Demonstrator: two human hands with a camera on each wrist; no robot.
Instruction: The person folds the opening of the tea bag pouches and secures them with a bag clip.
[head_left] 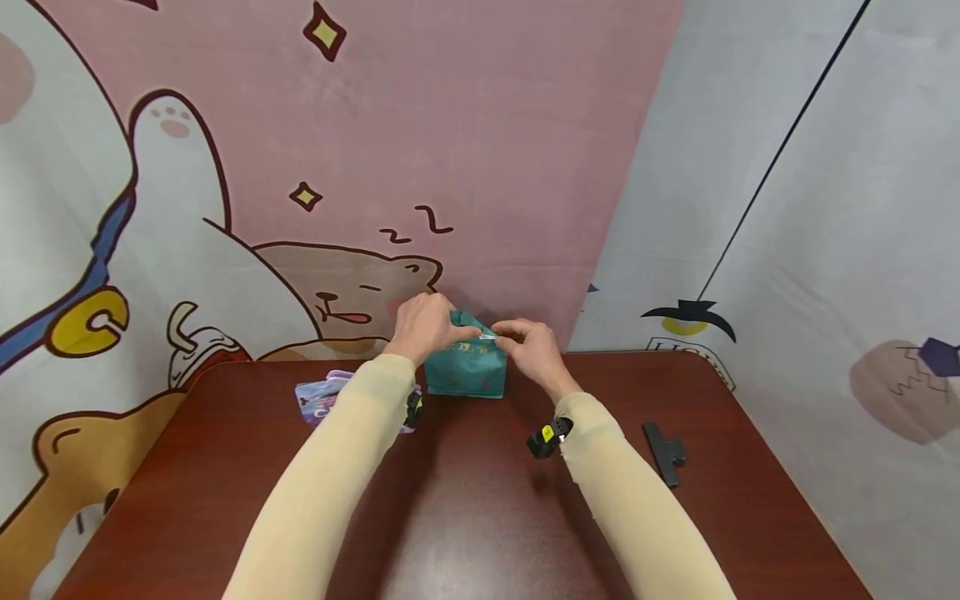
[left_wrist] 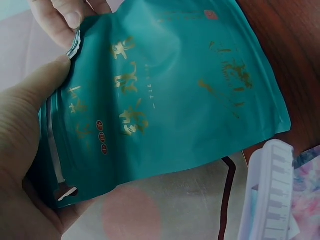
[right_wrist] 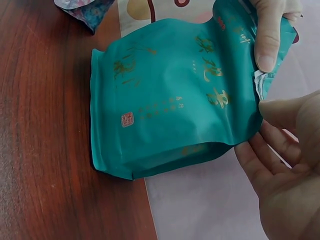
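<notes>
A teal tea bag [head_left: 467, 375] with gold lettering stands at the back of the table, its top part folded and crumpled. My left hand [head_left: 426, 327] grips the top of the bag from the left, the thumb along the front face in the left wrist view. From the right, my right hand [head_left: 534, 352] pinches the same top edge between thumb and fingers [right_wrist: 257, 155]. A small whitish torn edge [right_wrist: 259, 86] shows between the two thumbs. The bag's base is near the tabletop, and its lower front is smooth and full.
A purple-blue patterned packet [head_left: 311, 402] lies left of the bag, partly behind my left sleeve. Beside it is a pale purple clip [left_wrist: 272, 190] with piano-key markings. A black bag clip [head_left: 663, 454] lies at the table's right. A cartoon-printed cloth [head_left: 525, 167] hangs right behind the table.
</notes>
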